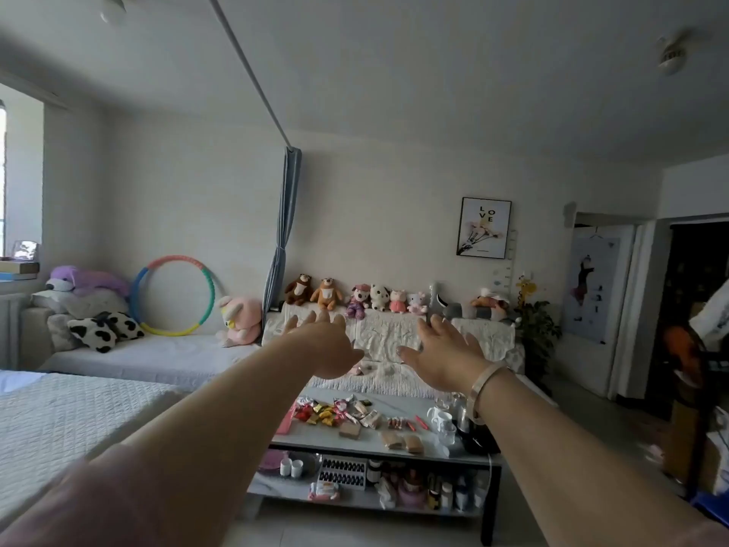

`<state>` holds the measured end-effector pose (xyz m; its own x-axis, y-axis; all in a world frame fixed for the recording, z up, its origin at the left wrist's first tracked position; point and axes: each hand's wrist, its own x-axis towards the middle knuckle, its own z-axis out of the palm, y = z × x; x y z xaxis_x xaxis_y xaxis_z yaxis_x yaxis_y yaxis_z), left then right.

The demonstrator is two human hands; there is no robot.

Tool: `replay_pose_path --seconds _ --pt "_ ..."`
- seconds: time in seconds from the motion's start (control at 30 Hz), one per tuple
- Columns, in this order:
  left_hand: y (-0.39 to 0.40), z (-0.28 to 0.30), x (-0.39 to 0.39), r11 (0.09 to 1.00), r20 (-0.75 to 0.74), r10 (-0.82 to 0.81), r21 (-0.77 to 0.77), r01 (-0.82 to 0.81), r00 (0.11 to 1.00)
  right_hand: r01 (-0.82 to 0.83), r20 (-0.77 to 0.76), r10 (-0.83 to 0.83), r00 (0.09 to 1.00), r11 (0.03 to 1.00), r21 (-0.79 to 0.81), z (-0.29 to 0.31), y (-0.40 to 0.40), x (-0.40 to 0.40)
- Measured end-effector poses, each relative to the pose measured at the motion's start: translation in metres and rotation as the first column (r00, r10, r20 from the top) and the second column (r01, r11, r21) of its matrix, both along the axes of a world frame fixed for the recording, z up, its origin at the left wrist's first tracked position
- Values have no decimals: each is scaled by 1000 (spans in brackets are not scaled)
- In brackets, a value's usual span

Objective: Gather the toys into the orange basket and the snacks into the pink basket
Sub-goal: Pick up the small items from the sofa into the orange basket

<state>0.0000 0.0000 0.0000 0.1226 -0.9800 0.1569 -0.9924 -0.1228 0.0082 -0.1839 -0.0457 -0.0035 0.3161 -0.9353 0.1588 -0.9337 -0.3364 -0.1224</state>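
Snacks in crinkly foil and plastic wrappers, red, yellow and pink (335, 413), lie scattered over the top of the low white-topped table with dark legs (394, 454), together with flat tan packets (402, 442) nearer the front edge. None appears gathered: neither the orange basket nor the pink basket can be made out for certain, though something pink and flat leans at the table's left end (286, 420) and an orange shape sits blurred far right. The plush toys, soft and furry, two brown bears, a purple-dressed dog, a white one, pink ones (357, 300), sit in a row along the back of the cream sofa with its wrinkled lace cover (394, 333), well apart from the snacks. So the task looks barely begun, with everything left to do.

The left hand (321, 345) and the right hand (445, 355), a pale metal bangle (483, 388) on its wrist, reach forward above the table, fingers spread and straight, holding nothing.

Further out, a large pink plush (240, 321) and a multicoloured ribbed hoop (173, 296) rest on the daybed; bottles and cups crowd the table's lower shelf (371, 491).
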Motion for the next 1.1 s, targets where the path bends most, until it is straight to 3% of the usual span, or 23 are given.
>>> replay_pose_path --seconds 0.57,1.1 --pt "-77 -25 33 996 7 88 8 -88 996 -119 -86 116 990 993 -26 -24 -89 44" --pt "-243 -20 188 1000 65 29 5 -30 997 -110 -94 105 990 993 -45 -20 -250 211"
